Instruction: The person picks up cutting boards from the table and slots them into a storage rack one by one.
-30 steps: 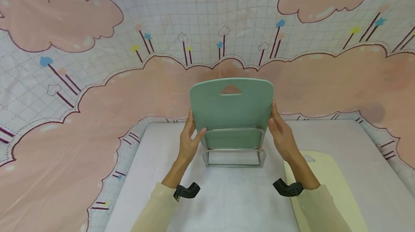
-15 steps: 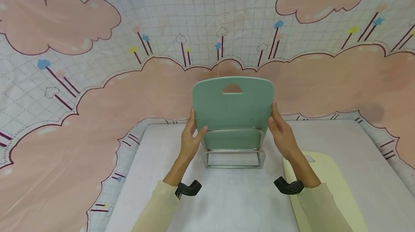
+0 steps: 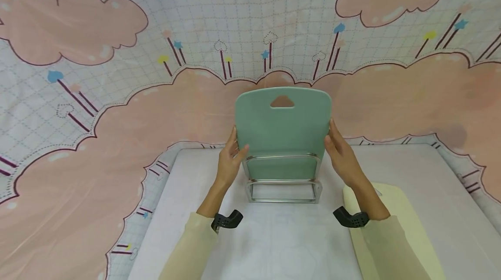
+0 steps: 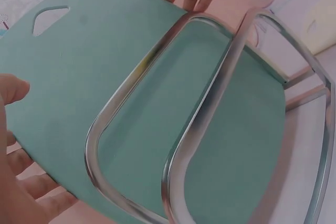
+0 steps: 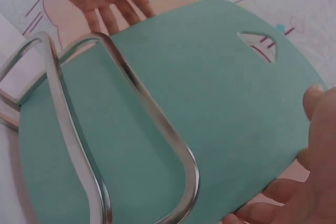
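Note:
A green cutting board (image 3: 283, 125) with a handle slot near its top stands on edge in a metal rack (image 3: 283, 181), behind the rack's wire loops. My left hand (image 3: 230, 160) holds its left edge, the thumb on the front face and the fingers behind, as the left wrist view shows. On the opposite edge, my right hand (image 3: 344, 160) grips it likewise; in the right wrist view the thumb (image 5: 314, 100) lies over the front and the other fingers pass underneath. The lower part of the board (image 4: 231, 145) shows between the bars in the left wrist view.
A pale yellow cutting board (image 3: 411, 232) lies flat on the white table (image 3: 274, 245) at the right, partly under my right forearm. Behind the table hangs a cloth (image 3: 176, 110) printed with clouds.
The green cutting board's top has risen and shifted slightly right, so it looks more upright. Both hands have moved up a little with it; the rack stays about where it was.

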A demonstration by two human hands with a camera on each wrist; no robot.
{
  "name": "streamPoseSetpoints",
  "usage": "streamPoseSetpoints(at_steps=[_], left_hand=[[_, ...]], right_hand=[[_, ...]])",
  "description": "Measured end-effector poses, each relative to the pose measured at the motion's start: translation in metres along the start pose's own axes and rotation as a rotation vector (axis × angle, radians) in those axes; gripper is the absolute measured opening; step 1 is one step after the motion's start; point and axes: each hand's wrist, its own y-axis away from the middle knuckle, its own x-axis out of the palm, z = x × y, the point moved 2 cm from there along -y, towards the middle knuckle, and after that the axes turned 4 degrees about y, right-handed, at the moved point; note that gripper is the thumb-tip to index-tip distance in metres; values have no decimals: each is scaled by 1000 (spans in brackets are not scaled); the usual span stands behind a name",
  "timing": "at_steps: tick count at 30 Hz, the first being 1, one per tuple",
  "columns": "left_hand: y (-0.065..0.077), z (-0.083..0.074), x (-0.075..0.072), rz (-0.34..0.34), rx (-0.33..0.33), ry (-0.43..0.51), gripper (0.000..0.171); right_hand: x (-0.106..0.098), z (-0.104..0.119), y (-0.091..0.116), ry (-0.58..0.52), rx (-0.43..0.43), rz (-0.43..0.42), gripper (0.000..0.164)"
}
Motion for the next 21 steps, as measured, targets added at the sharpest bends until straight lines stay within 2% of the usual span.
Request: streamPoseSetpoints(at_steps=[5, 8, 12, 18, 21], left_hand=[[-1, -4, 2, -16, -11, -67, 69], [-4, 12, 3, -31, -10, -116, 73], [-11, 37, 3, -42, -31, -103, 77], [-14, 34, 4, -37, -41, -102, 76], [-12, 20, 5, -41, -41, -100, 74]], right_hand=[[3, -3, -3, -46, 3, -6, 59], [4, 11, 0, -69, 0, -9, 60], [4, 24, 4, -102, -12, -17, 61], [3, -2, -2, -89, -5, -35, 60], [2, -6, -3, -61, 12, -39, 58]])
